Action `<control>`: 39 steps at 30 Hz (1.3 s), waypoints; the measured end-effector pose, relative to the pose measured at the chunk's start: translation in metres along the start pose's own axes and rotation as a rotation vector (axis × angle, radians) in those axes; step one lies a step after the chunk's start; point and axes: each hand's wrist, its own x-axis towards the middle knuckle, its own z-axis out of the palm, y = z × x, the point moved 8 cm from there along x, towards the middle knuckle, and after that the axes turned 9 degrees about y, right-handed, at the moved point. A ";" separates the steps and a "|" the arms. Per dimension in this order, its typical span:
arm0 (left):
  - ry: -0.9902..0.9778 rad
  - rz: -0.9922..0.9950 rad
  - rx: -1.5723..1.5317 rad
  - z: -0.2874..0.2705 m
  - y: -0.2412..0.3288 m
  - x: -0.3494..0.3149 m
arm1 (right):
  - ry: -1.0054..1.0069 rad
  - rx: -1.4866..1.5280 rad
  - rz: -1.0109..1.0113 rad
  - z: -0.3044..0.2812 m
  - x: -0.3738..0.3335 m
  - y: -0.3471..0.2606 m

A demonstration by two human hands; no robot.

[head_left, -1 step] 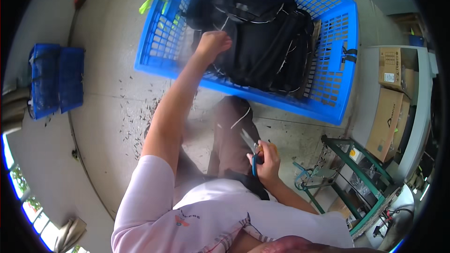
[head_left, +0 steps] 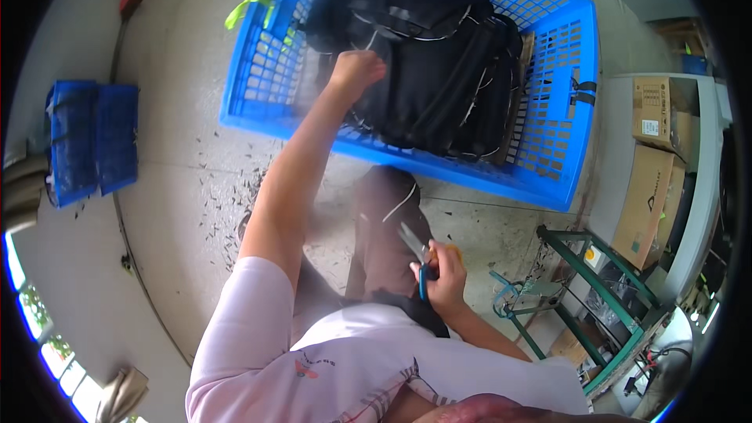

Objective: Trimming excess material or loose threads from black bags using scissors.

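Observation:
My left hand (head_left: 359, 74) reaches over the near left side of a large blue plastic basket (head_left: 376, 158), its fingers closed at the front of a heap of black fabric bags (head_left: 423, 78). A pale cord (head_left: 372, 39) rises just beyond those fingers; what they pinch is hidden. In my right hand (head_left: 446, 278) are scissors (head_left: 410, 238) with orange and blue handles, held above my thigh, blades pointing up and left. Another pale cord (head_left: 402, 204) lies along my dark trouser knee, short of the basket. Thin pale cords also run over the bags.
Small dark scraps (head_left: 223, 207) litter the floor at left. A smaller blue crate (head_left: 94, 141) stands against the left wall. At right are a green metal frame (head_left: 595, 305) and cardboard boxes (head_left: 646, 204) on a shelf. A yellow-green strip (head_left: 249, 6) hangs on the basket's left rim.
The scissors and right hand have shifted slightly left, and the blades look a little farther apart. The left hand stays almost where it was.

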 end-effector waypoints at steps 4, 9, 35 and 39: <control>0.377 -0.031 -0.062 0.003 -0.009 0.087 | 0.005 -0.029 0.051 -0.004 0.003 0.011; 0.473 -0.183 -0.132 0.010 -0.019 0.153 | -0.024 -0.050 0.122 -0.004 0.014 0.017; 0.204 0.994 0.759 -0.101 0.364 -0.434 | 0.487 0.497 -0.001 -0.067 0.048 0.021; 0.002 0.930 0.781 -0.123 0.345 -0.487 | 0.569 0.710 -0.322 -0.142 0.094 -0.051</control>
